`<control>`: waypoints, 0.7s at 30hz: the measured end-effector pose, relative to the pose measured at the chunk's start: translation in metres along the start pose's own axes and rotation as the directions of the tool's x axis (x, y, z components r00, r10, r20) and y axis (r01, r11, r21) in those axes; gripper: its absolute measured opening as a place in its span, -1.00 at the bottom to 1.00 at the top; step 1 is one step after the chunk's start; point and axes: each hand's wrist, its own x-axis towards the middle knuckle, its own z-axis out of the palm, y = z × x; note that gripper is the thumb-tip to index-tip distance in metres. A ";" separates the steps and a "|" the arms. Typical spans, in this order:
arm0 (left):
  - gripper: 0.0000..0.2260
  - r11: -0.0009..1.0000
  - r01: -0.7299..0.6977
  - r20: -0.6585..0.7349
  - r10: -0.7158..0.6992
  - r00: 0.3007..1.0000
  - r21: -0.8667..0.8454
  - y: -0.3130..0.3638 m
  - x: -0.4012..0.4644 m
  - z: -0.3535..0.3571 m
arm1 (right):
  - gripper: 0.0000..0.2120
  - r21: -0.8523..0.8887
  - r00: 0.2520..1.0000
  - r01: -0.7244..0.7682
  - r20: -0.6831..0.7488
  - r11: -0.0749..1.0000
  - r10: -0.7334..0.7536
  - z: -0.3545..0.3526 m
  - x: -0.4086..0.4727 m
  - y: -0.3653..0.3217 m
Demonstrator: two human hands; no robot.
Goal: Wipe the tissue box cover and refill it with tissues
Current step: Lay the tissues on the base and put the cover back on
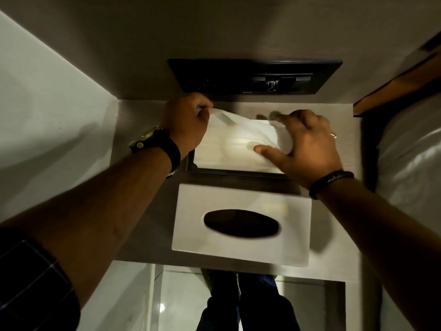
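While both arms reach up the middle of the frame: the hands meet over a white stack of tissues [235, 149] lying in a dark tray [191, 169] just above centre.

Left hand [186, 123]: fingers curled closed at the stack's upper left corner, pinching the edge of a thin clear wrapper [220, 117] and lifting it off the tissues; a dark watch [155, 145] sits on the wrist.

Right hand [307, 146]: spread wide, thumb pressed flat on the top of the tissues near the right end, fingers reaching over the far right edge; whether it grips anything cannot be told. A ring shows on one finger and a dark bracelet [330, 182] circles the wrist.

Tissue box cover [241, 247]: white, with a dark oval slot facing up, lying flat on the grey-brown shelf [148, 225] just below the tray, apart from both hands.

Black wall panel [255, 76]: upper centre, directly behind the tray.
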 end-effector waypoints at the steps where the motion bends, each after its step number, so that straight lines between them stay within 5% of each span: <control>1: -0.84 1.000 0.009 -0.004 -0.009 1.000 -0.009 0.000 0.001 0.001 | -0.30 -0.082 1.000 0.024 0.020 0.996 -0.022 0.001 -0.001 -0.002; 6: -0.83 0.999 -0.023 -0.018 0.022 1.000 -0.045 0.003 0.003 -0.001 | -0.66 -0.137 0.992 0.031 -0.114 0.990 -0.047 0.003 0.007 -0.001; 11: -0.84 0.963 -0.252 -0.071 0.259 0.963 0.096 0.000 -0.011 -0.011 | -0.66 -0.114 0.971 0.100 -0.207 0.988 -0.122 0.000 0.002 -0.001; 17: -0.87 0.910 -0.331 0.144 0.304 0.942 0.248 -0.021 -0.057 -0.002 | -0.75 -0.198 0.992 0.125 -0.006 0.972 -0.128 0.006 -0.020 0.009; 21: -0.90 0.860 -0.381 0.218 0.322 0.921 0.339 -0.027 -0.064 -0.003 | -0.58 -0.205 0.989 0.132 0.088 0.970 -0.116 0.008 -0.027 0.010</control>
